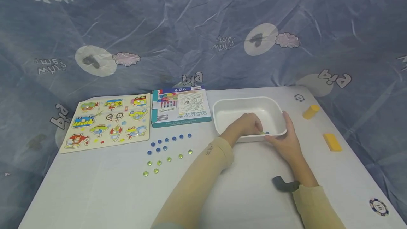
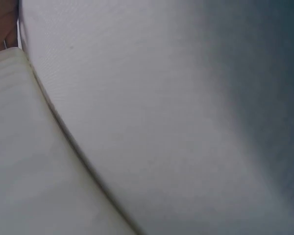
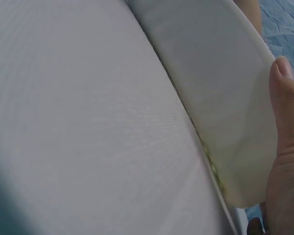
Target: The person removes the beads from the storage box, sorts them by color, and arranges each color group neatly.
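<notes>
A white plastic tray [image 1: 271, 110] stands on the table in the head view. My left hand [image 1: 244, 125] reaches into it over the near rim, fingers bent down at its near right corner. Right at the fingertips lie small green glass beads [image 1: 263, 133] and a blue bead [image 1: 267, 133]; I cannot tell whether the fingers pinch one. My right hand [image 1: 287, 144] grips the tray's right end, thumb on the near rim and fingers behind the side. The right wrist view shows that thumb [image 3: 288, 122] along the rim; the left wrist view shows mostly tray wall [image 2: 44, 161].
Left of the tray lie rows of blue beads [image 1: 174, 138] and green beads [image 1: 169, 159]. Behind them are a vehicle puzzle board [image 1: 122, 116] and a flat box [image 1: 165, 120]. A yellow cylinder [image 1: 310, 112] and a yellow block [image 1: 332, 142] stand to the right.
</notes>
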Demonstrator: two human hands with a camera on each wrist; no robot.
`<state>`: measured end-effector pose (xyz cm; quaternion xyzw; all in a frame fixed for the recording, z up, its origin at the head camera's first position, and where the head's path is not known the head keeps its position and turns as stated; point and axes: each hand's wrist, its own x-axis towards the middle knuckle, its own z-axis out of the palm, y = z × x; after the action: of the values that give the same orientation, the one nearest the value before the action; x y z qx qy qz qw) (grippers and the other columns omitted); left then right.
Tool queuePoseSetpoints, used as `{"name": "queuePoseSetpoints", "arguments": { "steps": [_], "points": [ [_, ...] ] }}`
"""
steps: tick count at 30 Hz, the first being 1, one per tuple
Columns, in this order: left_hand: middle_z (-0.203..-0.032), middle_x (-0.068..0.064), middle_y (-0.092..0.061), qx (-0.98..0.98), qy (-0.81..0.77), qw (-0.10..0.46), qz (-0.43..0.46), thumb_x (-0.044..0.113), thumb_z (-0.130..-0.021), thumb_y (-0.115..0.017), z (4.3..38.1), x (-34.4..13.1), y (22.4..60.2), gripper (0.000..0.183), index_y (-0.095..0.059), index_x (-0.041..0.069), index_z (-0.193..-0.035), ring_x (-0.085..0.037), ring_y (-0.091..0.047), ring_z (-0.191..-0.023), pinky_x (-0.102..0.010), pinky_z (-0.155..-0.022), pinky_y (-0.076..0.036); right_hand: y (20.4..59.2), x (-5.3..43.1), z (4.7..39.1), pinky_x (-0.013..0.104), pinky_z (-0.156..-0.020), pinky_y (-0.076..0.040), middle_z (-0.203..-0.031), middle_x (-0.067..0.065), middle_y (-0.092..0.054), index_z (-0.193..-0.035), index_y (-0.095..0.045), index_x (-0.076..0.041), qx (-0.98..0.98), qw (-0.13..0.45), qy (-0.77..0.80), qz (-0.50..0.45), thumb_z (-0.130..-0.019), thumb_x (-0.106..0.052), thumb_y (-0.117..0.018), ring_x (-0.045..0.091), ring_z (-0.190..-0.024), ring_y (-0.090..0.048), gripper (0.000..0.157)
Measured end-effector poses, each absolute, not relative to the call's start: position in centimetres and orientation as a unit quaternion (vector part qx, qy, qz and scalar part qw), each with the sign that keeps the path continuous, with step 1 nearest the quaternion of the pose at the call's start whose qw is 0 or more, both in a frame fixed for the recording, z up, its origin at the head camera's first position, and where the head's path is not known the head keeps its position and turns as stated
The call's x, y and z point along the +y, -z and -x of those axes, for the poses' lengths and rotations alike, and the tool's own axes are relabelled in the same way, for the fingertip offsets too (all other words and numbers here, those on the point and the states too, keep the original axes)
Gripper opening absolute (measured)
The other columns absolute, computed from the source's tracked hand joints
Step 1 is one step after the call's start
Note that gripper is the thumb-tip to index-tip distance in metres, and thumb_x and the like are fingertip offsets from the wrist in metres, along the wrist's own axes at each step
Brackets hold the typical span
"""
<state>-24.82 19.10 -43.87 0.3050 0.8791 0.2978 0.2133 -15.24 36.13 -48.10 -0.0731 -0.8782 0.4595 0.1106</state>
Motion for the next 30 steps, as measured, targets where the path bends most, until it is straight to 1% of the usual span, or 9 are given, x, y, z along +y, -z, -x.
{"name": "queuePoseSetpoints", "arguments": {
  "steps": [2,6,9,12,16,20,23,26,30],
  "points": [
    [-0.086,0.010,-0.070,0.882,-0.295,0.215,-0.298,0.030,-0.078,-0.074,24.8,19.2,43.9,0.008,-0.072,0.025,-0.084,-0.004,-0.061,-0.081,-0.024,-0.079,-0.051,48.1,36.1,15.2,0.058,-0.114,-0.015,-0.160,-0.006,-0.008,-0.150,0.000,-0.040,-0.878,0.109,-0.459,0.075,-0.071,-0.036,-0.082,0.033,-0.146,-0.014,0.114],
    [-0.087,0.011,-0.069,0.886,-0.302,0.205,-0.285,0.026,-0.078,-0.074,24.6,19.0,43.6,0.010,-0.071,0.024,-0.088,-0.005,-0.061,-0.081,-0.024,-0.078,-0.050,48.1,36.1,15.2,0.057,-0.114,-0.016,-0.160,-0.007,-0.008,-0.149,0.000,-0.043,-0.880,0.105,-0.456,0.080,-0.071,-0.038,-0.082,0.033,-0.146,-0.014,0.114],
    [-0.090,0.011,-0.067,0.886,-0.311,0.185,-0.291,0.024,-0.079,-0.074,24.3,18.7,42.8,0.015,-0.071,0.023,-0.094,-0.004,-0.058,-0.083,-0.021,-0.078,-0.049,48.2,36.1,15.2,0.057,-0.114,-0.016,-0.160,-0.007,-0.008,-0.149,0.001,-0.043,-0.881,0.102,-0.455,0.081,-0.071,-0.038,-0.082,0.033,-0.146,-0.014,0.114],
    [-0.090,0.011,-0.064,0.881,-0.313,0.155,-0.318,0.027,-0.080,-0.075,24.3,18.3,41.4,0.019,-0.070,0.022,-0.098,-0.005,-0.056,-0.083,-0.018,-0.075,-0.047,48.1,36.3,15.2,0.058,-0.114,-0.016,-0.160,-0.007,-0.008,-0.149,0.000,-0.042,-0.881,0.101,-0.456,0.078,-0.071,-0.037,-0.082,0.033,-0.146,-0.014,0.113],
    [-0.089,0.010,-0.062,0.875,-0.315,0.114,-0.350,0.032,-0.081,-0.074,24.2,17.3,39.0,0.020,-0.071,0.022,-0.098,-0.005,-0.052,-0.081,-0.016,-0.071,-0.043,48.0,36.3,15.3,0.059,-0.113,-0.016,-0.160,-0.007,-0.007,-0.149,0.001,-0.043,-0.882,0.101,-0.454,0.075,-0.072,-0.038,-0.081,0.034,-0.146,-0.015,0.112],
    [-0.090,0.006,-0.059,0.869,-0.322,0.077,-0.368,0.035,-0.083,-0.072,23.6,15.1,36.1,0.021,-0.070,0.023,-0.099,-0.006,-0.048,-0.081,-0.017,-0.070,-0.040,48.0,36.3,15.3,0.060,-0.112,-0.016,-0.160,-0.006,-0.007,-0.148,0.003,-0.043,-0.886,0.100,-0.447,0.076,-0.073,-0.040,-0.080,0.035,-0.145,-0.015,0.112],
    [-0.087,0.005,-0.056,0.861,-0.334,0.053,-0.380,0.035,-0.084,-0.070,22.7,12.9,34.2,0.022,-0.070,0.022,-0.101,-0.008,-0.046,-0.078,-0.019,-0.068,-0.040,48.1,36.4,15.4,0.062,-0.112,-0.015,-0.160,-0.005,-0.007,-0.149,0.003,-0.042,-0.886,0.103,-0.446,0.075,-0.073,-0.040,-0.080,0.036,-0.145,-0.016,0.112],
    [-0.081,0.006,-0.052,0.855,-0.349,0.036,-0.381,0.036,-0.084,-0.070,21.6,10.4,33.0,0.022,-0.070,0.023,-0.101,-0.008,-0.044,-0.076,-0.020,-0.065,-0.038,48.3,36.5,15.4,0.062,-0.112,-0.014,-0.160,-0.005,-0.007,-0.148,0.003,-0.043,-0.886,0.107,-0.444,0.074,-0.073,-0.039,-0.080,0.036,-0.145,-0.015,0.112],
    [-0.075,0.005,-0.045,0.852,-0.371,0.026,-0.368,0.037,-0.083,-0.071,20.4,6.5,32.5,0.019,-0.071,0.025,-0.097,-0.011,-0.040,-0.072,-0.023,-0.061,-0.034,48.4,36.3,15.3,0.061,-0.113,-0.011,-0.160,-0.004,-0.006,-0.148,0.004,-0.044,-0.890,0.109,-0.435,0.080,-0.073,-0.041,-0.079,0.035,-0.146,-0.012,0.112]
  ]
}}
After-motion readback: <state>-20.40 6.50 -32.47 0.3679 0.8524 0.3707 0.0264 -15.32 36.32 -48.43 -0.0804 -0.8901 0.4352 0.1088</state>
